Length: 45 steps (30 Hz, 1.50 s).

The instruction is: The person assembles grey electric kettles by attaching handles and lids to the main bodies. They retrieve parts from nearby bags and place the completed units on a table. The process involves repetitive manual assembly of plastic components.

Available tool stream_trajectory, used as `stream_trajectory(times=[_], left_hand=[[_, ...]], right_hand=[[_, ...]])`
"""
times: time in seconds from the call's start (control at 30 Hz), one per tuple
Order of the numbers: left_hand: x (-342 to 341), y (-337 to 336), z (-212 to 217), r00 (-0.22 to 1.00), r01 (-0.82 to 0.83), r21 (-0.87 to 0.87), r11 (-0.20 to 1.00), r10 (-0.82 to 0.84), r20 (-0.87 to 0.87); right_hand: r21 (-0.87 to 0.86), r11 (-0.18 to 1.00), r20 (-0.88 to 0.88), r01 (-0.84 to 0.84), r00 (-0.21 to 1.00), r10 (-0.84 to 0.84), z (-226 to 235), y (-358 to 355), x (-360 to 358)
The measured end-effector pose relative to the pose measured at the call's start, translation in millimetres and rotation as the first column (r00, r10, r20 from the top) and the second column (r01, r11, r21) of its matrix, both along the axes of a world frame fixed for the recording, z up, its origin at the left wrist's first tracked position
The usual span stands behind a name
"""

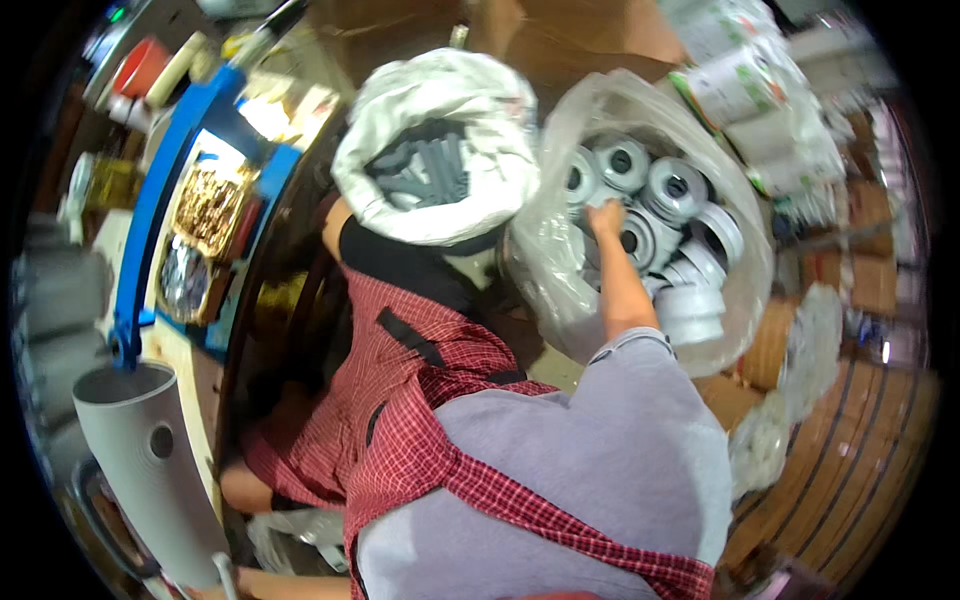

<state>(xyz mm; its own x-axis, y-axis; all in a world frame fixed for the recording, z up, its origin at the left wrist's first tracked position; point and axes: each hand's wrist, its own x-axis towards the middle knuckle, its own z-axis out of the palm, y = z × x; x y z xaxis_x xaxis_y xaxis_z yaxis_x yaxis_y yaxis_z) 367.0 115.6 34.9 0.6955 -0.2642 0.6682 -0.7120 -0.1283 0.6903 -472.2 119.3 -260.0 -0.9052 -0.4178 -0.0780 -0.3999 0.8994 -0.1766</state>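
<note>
My right hand [606,214] reaches into a large clear plastic bag [548,225] full of round, pale grey plastic parts [678,188], several with a dark hole in the middle. Its fingers are closed at the edge of one such part, between neighbouring ones; the fingertips are partly hidden. Down at the lower left edge, my left hand [208,592] is mostly cut off, close to a thin grey rod and the foot of a tall grey cylinder [150,470] with a round hole in its side. What its fingers do is hidden.
Beside the clear bag stands a white woven sack [440,85] of dark grey plastic pieces [430,172]. On the left, a workbench carries a blue metal frame [160,210] and a tray of brass-coloured small parts [212,205]. Wrapped white rolls [735,85] and cardboard boxes [830,460] line the right.
</note>
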Motion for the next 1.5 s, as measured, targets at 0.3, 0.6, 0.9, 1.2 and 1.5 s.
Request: stream_trajectory(times=[0.3, 0.6, 0.9, 1.2, 1.5], left_hand=[[43, 96, -11, 0.996, 0.009, 0.094, 0.996, 0.0, -0.092], [93, 188, -75, 0.886, 0.156, -0.13, 0.979, -0.197, -0.419], [17, 98, -78, 0.709, 0.259, -0.374, 0.89, -0.439, -0.552], [-18, 105, -36, 0.653, 0.074, -0.577, 0.813, -0.477, -0.588], [17, 139, -48, 0.77, 0.002, -0.464, 0.886, -0.297, -0.565]], right_hand=[[-0.002, 1.0, 0.154, 0.026, 0.988, -0.026, -33, 5, 2], [0.167, 0.945, 0.017, -0.28, 0.96, 0.281, 90, -6, -47], [-0.888, -0.109, -0.168, -0.447, 0.094, 0.981, 315, -155, 357], [-0.74, -0.665, -0.606, -0.099, -0.33, 0.724, 345, -164, 517], [-0.681, -0.732, -0.664, 0.009, -0.429, 0.612, 343, -157, 563]])
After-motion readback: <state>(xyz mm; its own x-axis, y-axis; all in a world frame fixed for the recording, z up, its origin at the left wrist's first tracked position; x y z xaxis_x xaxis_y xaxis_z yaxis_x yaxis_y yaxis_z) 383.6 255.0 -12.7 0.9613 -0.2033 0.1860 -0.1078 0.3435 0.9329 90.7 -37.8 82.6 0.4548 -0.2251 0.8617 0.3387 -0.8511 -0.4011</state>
